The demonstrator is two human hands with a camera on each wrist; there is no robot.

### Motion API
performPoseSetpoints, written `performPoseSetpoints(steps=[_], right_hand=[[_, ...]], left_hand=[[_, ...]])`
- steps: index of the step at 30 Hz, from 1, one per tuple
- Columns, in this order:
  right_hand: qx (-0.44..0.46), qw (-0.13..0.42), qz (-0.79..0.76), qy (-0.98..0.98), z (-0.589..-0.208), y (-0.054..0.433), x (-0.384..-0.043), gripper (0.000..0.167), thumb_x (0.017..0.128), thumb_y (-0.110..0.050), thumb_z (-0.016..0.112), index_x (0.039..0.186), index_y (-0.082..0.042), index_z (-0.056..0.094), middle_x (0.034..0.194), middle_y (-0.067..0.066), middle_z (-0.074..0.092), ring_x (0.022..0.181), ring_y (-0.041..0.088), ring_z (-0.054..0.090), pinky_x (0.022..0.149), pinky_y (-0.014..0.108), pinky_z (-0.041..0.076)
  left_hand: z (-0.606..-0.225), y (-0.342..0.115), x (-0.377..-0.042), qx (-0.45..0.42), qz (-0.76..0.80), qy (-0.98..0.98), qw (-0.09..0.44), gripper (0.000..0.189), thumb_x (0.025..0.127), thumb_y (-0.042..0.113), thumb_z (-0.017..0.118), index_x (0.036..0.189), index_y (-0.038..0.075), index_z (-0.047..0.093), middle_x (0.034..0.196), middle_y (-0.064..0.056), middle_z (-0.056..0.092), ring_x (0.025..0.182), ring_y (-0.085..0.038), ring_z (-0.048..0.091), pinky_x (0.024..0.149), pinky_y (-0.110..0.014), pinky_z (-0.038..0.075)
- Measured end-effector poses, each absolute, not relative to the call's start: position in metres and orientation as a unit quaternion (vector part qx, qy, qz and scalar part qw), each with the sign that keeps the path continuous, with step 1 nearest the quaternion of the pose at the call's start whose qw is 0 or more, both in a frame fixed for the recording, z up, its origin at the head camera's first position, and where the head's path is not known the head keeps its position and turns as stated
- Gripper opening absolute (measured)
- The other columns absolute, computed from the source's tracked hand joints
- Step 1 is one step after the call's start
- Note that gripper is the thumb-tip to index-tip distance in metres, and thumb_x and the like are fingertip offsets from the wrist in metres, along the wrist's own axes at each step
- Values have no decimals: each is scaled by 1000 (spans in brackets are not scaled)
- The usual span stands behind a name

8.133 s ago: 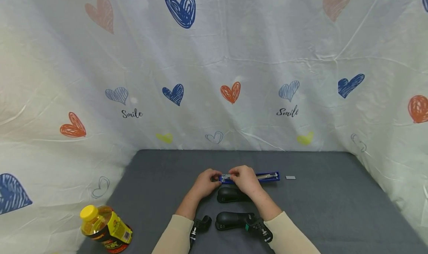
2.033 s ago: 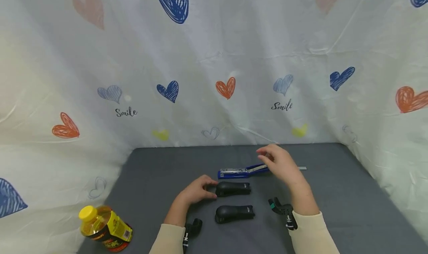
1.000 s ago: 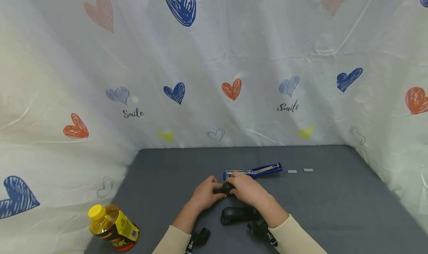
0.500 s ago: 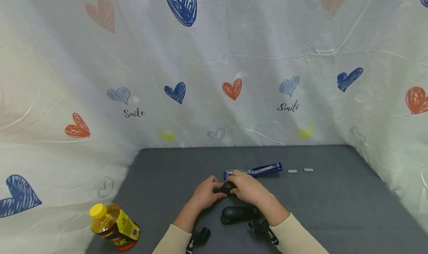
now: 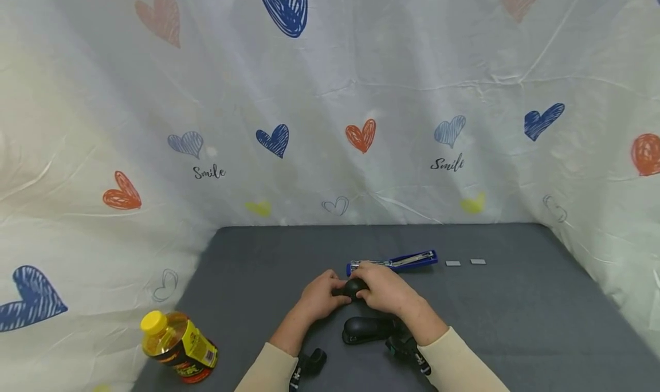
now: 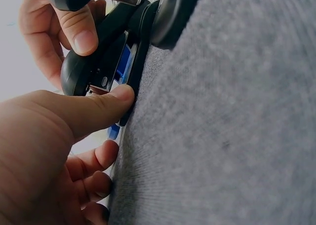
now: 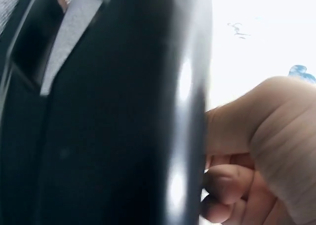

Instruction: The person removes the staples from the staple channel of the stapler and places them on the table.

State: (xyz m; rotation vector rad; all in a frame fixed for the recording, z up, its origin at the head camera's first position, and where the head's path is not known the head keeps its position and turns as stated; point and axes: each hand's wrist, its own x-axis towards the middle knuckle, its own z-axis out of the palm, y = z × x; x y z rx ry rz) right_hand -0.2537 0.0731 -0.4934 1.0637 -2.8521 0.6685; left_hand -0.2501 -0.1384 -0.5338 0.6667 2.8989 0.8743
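Observation:
Both hands hold a black stapler (image 5: 354, 287) low over the table. In the left wrist view its head (image 6: 75, 76) is lifted apart from its base (image 6: 137, 72). My left hand (image 5: 321, 296) pinches the base's front end, thumb near its tip. My right hand (image 5: 384, 289) grips the upper arm, its thumb along the side. Just behind lies a blue stapler (image 5: 412, 260), swung open with its metal channel showing. A second black stapler (image 5: 368, 330) lies nearer the person. Something black and glossy hides much of the right wrist view, including most of the held stapler.
Two small grey staple strips (image 5: 452, 263) lie right of the blue stapler. At the front left stands a bottle with a yellow cap (image 5: 180, 346). A white curtain printed with hearts (image 5: 330, 94) surrounds the grey table (image 5: 515, 312). Camera mounts are strapped to both wrists.
My right hand came from beside the blue stapler to the black stapler, and its front has opened. A second staple strip shows since the earliest frame. The last half second brings little movement.

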Motion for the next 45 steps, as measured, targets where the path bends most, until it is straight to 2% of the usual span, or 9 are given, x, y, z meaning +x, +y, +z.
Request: performPoseSetpoints(steps=[8,14,20,25,30,34,40,45], right_hand=[[353,28,217,-910,-499,72,-259,30,92,-14,79,120,-12,72,115,-1,66,103,17,65,87,38,54],[368,39,232,-900,-503,74,-262,27,91,-12,80,117,-11,73,112,-2,65,99,17,65,84,38,54],[360,19,235,-903,-500,75,-263,29,92,-14,79,120,-11,72,113,-1,65,104,19,65,89,41,53],[366,8,211,-906,-496,71,-261,33,89,-20,83,119,-10,72,110,0,66,97,17,64,84,40,53],[401,27,216,-890,-499,72,-263,25,89,-16,82,112,-9,74,106,0,67,91,13,63,79,36,53],[413,29,246,-876,-497,80,-266,24,92,-16,80,114,-10,73,105,-2,65,87,11,60,77,33,51],[375,24,304,-876,-482,95,-268,33,92,-17,80,122,-10,70,110,-4,64,81,12,58,74,32,51],[369,0,304,-878,-474,100,-266,36,94,-18,78,128,-9,68,113,-2,65,75,5,54,72,31,51]], left_hand=[[-535,-139,-253,213,269,939,17,34,92,28,80,123,16,78,92,6,48,73,-10,45,66,-30,39],[-537,-138,-255,210,267,940,22,29,91,28,81,117,17,80,92,7,50,75,-9,47,67,-29,41],[-536,-137,-256,207,272,939,24,24,90,28,81,112,18,82,92,7,52,75,-9,48,67,-29,42],[-537,-136,-256,203,282,937,23,24,89,28,82,110,17,82,92,7,54,76,-9,50,69,-30,44],[-534,-134,-255,194,286,938,30,22,88,26,83,109,18,83,93,7,54,77,-9,50,70,-31,45],[-530,-133,-255,197,290,936,35,25,89,25,82,112,16,82,91,6,53,75,-9,48,69,-30,44],[-528,-133,-255,189,288,937,50,35,91,25,80,124,16,77,89,7,49,72,-10,45,65,-29,39],[-530,-134,-255,187,283,939,53,34,91,26,81,123,17,78,89,7,49,72,-10,45,65,-29,40]])
